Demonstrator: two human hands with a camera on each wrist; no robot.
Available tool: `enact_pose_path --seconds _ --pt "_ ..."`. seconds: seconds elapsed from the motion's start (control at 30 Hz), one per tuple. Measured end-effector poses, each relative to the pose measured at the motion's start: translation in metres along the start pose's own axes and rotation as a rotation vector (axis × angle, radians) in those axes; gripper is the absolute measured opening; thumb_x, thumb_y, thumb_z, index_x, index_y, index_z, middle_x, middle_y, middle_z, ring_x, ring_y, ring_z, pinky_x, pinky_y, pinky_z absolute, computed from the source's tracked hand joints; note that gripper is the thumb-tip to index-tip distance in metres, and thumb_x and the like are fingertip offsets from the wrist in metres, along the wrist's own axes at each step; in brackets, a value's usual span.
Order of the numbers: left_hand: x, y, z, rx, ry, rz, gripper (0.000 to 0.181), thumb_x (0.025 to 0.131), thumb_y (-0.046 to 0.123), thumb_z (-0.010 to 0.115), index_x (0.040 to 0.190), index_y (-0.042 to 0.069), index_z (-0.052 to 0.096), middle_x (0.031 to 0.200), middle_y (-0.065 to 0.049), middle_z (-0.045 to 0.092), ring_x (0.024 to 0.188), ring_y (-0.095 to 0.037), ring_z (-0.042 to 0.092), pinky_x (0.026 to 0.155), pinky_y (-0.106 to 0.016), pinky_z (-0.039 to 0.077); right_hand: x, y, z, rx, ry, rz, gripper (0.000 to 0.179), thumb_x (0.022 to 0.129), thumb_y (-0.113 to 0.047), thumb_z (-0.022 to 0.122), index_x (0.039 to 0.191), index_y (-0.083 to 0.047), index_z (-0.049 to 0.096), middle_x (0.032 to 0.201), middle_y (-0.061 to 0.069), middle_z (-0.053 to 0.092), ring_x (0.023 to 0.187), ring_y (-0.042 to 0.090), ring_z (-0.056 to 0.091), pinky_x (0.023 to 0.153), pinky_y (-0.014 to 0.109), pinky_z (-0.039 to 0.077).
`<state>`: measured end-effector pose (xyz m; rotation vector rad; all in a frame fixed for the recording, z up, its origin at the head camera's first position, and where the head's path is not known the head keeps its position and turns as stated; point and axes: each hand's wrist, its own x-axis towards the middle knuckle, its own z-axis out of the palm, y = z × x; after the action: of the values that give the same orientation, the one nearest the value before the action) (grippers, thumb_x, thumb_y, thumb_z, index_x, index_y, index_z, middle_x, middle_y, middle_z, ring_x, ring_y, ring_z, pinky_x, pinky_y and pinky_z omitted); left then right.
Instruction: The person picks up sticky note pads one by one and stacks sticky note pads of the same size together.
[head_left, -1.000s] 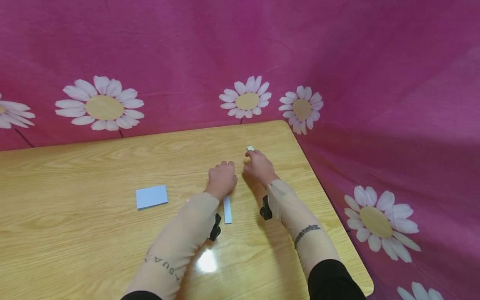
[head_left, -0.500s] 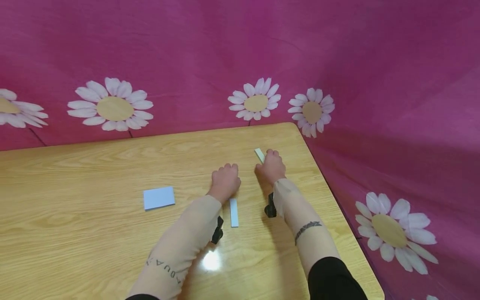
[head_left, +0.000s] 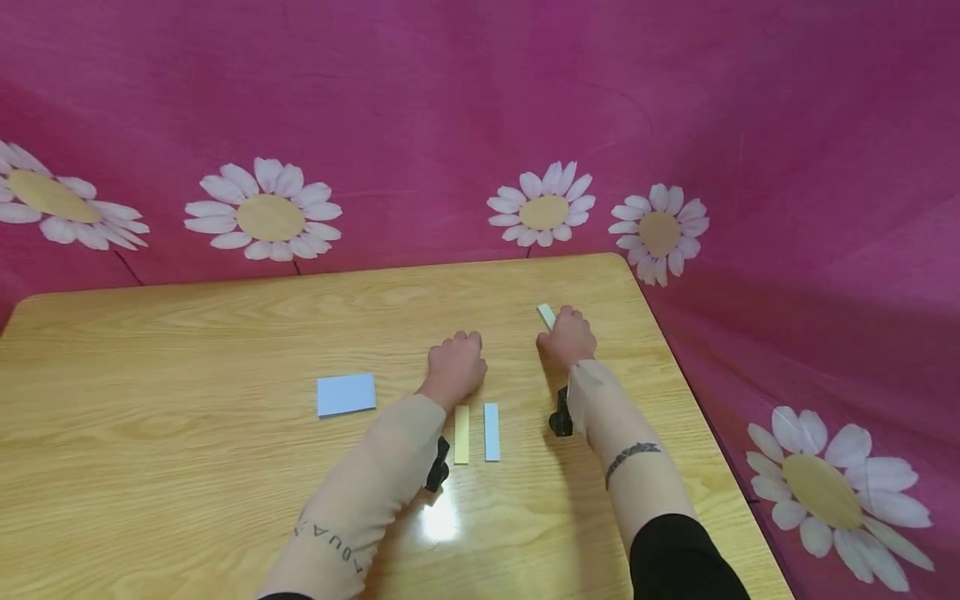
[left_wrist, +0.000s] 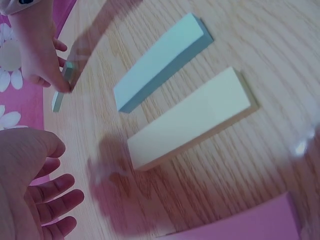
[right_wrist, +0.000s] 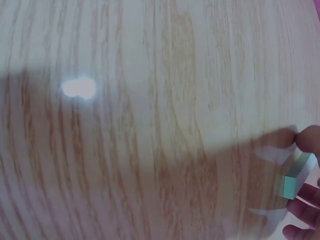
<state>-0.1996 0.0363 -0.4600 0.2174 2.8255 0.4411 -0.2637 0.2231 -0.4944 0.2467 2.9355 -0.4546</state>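
Note:
My right hand (head_left: 567, 336) holds a narrow pale-green sticky-note pad (head_left: 546, 315) near the table's far right corner. In the right wrist view the green pad (right_wrist: 295, 180) lies between thumb and fingers; part of it is hidden by the hand. My left hand (head_left: 456, 365) hovers above the table with loosely bent fingers, holding nothing, as the left wrist view shows. Nearest to that left hand (left_wrist: 40, 185) lie a narrow yellow pad (left_wrist: 192, 117) and a narrow blue pad (left_wrist: 162, 62), side by side. A pink pad (left_wrist: 250, 222) is partly cut off below them.
A wider blue rectangular pad (head_left: 346, 395) lies left of my left hand. The wooden table (head_left: 187, 467) ends at a pink daisy-print cloth (head_left: 412, 100) behind and to the right. Light glares off the tabletop near the left wrist camera (head_left: 437, 465).
My right hand has shifted from the green pad's far end toward its near end, so more of the pad shows. The head view has turned left, and the yellow pad has come into sight.

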Motion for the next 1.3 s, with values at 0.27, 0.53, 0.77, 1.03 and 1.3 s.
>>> enact_pose_path --seconds 0.27,0.53,0.77,1.03,1.3 --pt "-0.001 -0.001 -0.001 -0.028 0.009 0.016 0.027 0.088 0.02 0.051 0.11 0.005 0.054 0.097 -0.01 0.055 0.087 -0.027 0.054 0.074 -0.042 0.043 0.0 -0.002 -0.005 -0.077 -0.061 0.007 0.031 0.085 -0.016 0.05 0.109 0.003 0.047 0.099 0.016 0.049 0.086 0.029 0.051 0.068 0.043 0.045" --pt "-0.002 0.003 0.004 -0.026 -0.002 0.025 0.028 0.089 0.021 0.051 0.111 0.005 0.054 0.098 -0.01 0.055 0.087 -0.026 0.055 0.072 -0.04 0.044 -0.016 0.002 -0.004 -0.111 0.025 -0.124 0.017 0.079 -0.006 0.049 0.093 0.001 0.057 0.088 0.016 0.054 0.078 0.032 0.055 0.064 0.045 0.045" --pt "-0.001 -0.001 0.011 -0.058 -0.014 0.042 0.026 0.088 0.016 0.053 0.111 0.006 0.053 0.102 -0.01 0.054 0.09 -0.025 0.053 0.072 -0.04 0.044 -0.036 -0.003 0.005 -0.087 0.1 -0.311 0.02 0.075 -0.002 0.055 0.094 0.002 0.061 0.084 0.015 0.057 0.074 0.031 0.055 0.067 0.042 0.044" --pt "-0.002 -0.011 0.022 -0.093 0.077 0.121 0.026 0.084 0.002 0.055 0.109 0.005 0.053 0.105 -0.012 0.052 0.093 -0.027 0.052 0.07 -0.038 0.046 -0.053 -0.009 0.014 -0.032 0.079 -0.411 0.022 0.076 0.0 0.056 0.098 -0.001 0.062 0.088 0.013 0.057 0.076 0.027 0.054 0.069 0.038 0.045" --pt "-0.003 -0.011 0.026 -0.083 0.146 0.182 0.027 0.086 -0.001 0.05 0.112 0.005 0.054 0.108 -0.011 0.053 0.098 -0.028 0.052 0.076 -0.04 0.045 -0.063 -0.017 0.021 -0.042 0.053 -0.454 0.026 0.076 -0.001 0.057 0.101 -0.004 0.063 0.09 0.01 0.059 0.079 0.024 0.056 0.071 0.036 0.046"
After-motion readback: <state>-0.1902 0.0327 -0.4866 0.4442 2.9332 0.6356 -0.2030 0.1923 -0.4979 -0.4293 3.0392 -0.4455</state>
